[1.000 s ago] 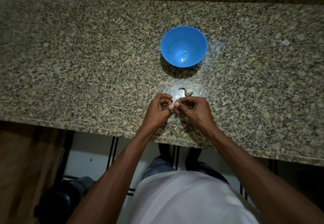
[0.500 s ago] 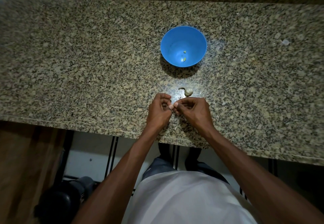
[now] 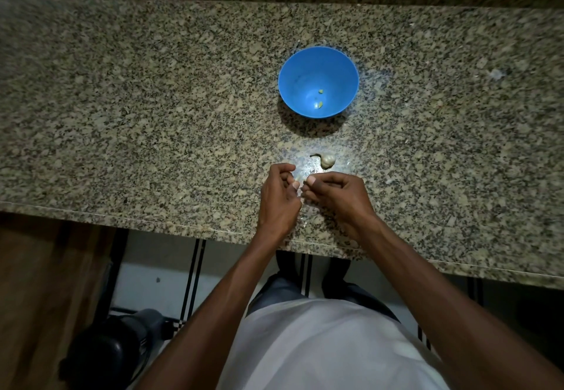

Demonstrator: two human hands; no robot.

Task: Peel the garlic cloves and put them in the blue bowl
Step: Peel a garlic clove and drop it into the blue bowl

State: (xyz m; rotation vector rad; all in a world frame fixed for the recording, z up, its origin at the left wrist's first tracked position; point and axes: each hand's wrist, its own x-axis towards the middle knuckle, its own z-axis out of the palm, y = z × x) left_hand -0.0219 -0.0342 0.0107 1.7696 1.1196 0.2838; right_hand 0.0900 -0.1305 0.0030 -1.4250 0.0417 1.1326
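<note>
Left hand: our left hand (image 3: 279, 198) is curled, fingertips meeting the right's; whether it pinches a clove we cannot tell
Right hand: our right hand (image 3: 337, 195) is curled likewise, thumb tip against the left's
Garlic: the garlic piece (image 3: 326, 160) with its curled stem lies on the granite counter (image 3: 137, 114), just beyond our hands
Bowl: the blue bowl (image 3: 318, 81) stands farther off, two small pale bits inside
</note>
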